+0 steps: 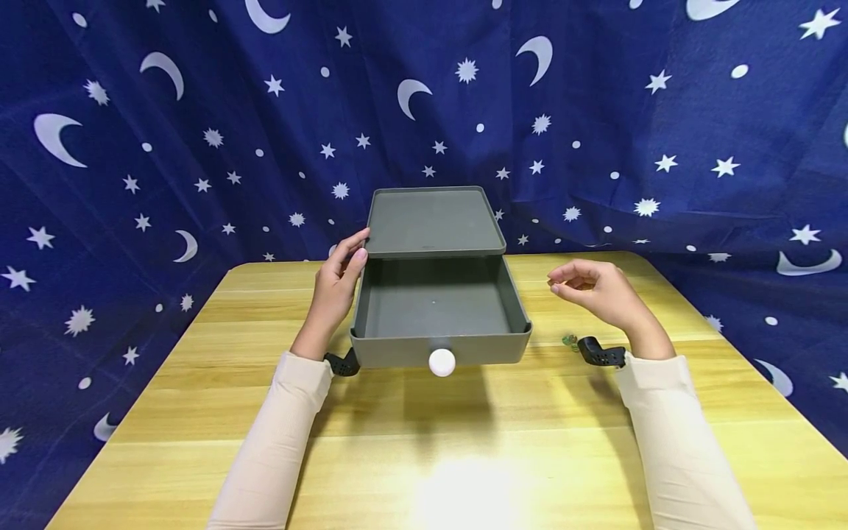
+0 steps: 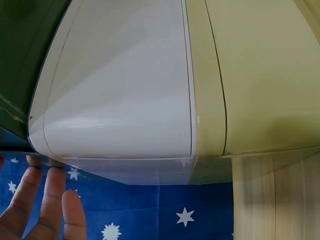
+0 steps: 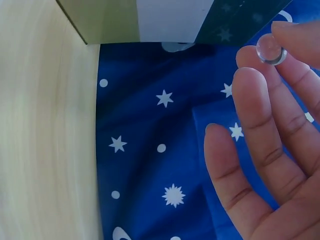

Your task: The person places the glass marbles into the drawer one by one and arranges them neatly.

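A small drawer cabinet with a grey top [image 1: 433,221] stands at the middle of the table, and its grey drawer [image 1: 391,352] is pulled out toward me. A round white knob [image 1: 442,362] sits on the drawer's front, and nothing shows inside. My left hand [image 1: 334,287] rests against the cabinet's upper left side, fingers mostly straight in the left wrist view. Right of the cabinet, above the table, my right hand [image 1: 606,294] pinches a clear glass marble [image 3: 270,49] between thumb and finger. A few greenish marbles [image 1: 570,341] lie on the table below that hand.
The wooden table [image 1: 199,412] reaches out on both sides of the cabinet. Behind it hangs a blue curtain [image 1: 291,96] with white moons and stars. In the wrist views the cabinet's sides show green, white and yellowish bands [image 2: 120,90].
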`<state>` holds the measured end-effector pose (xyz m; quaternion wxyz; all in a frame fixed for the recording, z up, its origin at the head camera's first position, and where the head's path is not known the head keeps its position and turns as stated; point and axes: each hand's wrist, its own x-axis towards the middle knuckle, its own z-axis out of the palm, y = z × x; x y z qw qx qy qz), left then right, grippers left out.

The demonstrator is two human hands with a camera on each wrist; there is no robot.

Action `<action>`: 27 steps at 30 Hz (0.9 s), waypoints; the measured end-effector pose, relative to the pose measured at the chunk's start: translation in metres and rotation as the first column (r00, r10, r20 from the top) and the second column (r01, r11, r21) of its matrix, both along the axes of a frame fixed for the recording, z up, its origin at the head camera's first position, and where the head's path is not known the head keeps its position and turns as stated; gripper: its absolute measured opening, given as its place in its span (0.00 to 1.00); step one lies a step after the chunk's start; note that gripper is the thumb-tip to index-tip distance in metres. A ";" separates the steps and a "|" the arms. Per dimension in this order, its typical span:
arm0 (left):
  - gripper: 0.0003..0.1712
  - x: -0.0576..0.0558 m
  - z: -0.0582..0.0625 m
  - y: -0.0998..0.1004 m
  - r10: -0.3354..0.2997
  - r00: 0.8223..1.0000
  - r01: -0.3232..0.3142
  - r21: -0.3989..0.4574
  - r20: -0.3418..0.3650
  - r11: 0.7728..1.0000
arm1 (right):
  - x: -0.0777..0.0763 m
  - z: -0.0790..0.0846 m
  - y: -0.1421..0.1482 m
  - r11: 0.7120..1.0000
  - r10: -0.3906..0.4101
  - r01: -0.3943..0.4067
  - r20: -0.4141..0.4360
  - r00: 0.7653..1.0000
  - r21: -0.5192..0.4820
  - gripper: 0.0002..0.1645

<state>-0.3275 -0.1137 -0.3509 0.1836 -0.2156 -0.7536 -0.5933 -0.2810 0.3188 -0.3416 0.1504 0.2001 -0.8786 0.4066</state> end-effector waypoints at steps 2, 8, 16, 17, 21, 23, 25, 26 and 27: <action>0.26 0.000 0.000 0.000 0.000 1.000 0.000 0.000 0.002 1.000 | 0.000 0.001 -0.001 1.000 0.010 -0.010 -0.009 1.000 -0.006 0.09; 0.26 0.000 0.000 0.001 0.000 1.000 0.000 0.001 0.005 1.000 | 0.003 0.006 -0.005 0.999 0.031 -0.033 -0.035 0.999 -0.040 0.09; 0.26 0.000 0.000 0.001 -0.001 1.000 0.001 0.002 0.001 1.000 | 0.007 0.013 -0.011 0.996 0.060 -0.063 -0.052 0.997 -0.060 0.10; 0.26 0.000 0.000 0.000 0.000 1.000 0.000 0.001 0.001 1.000 | 0.008 0.014 -0.011 0.996 0.061 -0.065 -0.055 0.997 -0.059 0.10; 0.26 0.000 0.000 0.000 -0.003 1.000 0.003 0.003 0.000 1.000 | 0.010 0.018 -0.015 0.995 0.071 -0.075 -0.069 0.995 -0.061 0.10; 0.25 0.000 0.000 0.000 -0.002 1.000 0.002 0.003 0.001 1.000 | 0.011 0.020 -0.017 0.995 0.075 -0.080 -0.078 0.994 -0.061 0.10; 0.25 0.000 0.000 0.000 -0.002 1.000 0.002 0.006 0.000 1.000 | 0.013 0.021 -0.018 0.995 0.079 -0.084 -0.086 0.993 -0.058 0.09; 0.25 0.000 -0.001 0.000 -0.002 1.000 0.002 0.007 -0.001 1.000 | 0.013 0.022 -0.019 0.995 0.079 -0.085 -0.089 0.993 -0.057 0.09; 0.25 -0.001 -0.001 0.001 -0.002 1.000 0.002 0.008 -0.001 1.000 | 0.014 0.023 -0.020 0.995 0.079 -0.084 -0.093 0.993 -0.054 0.09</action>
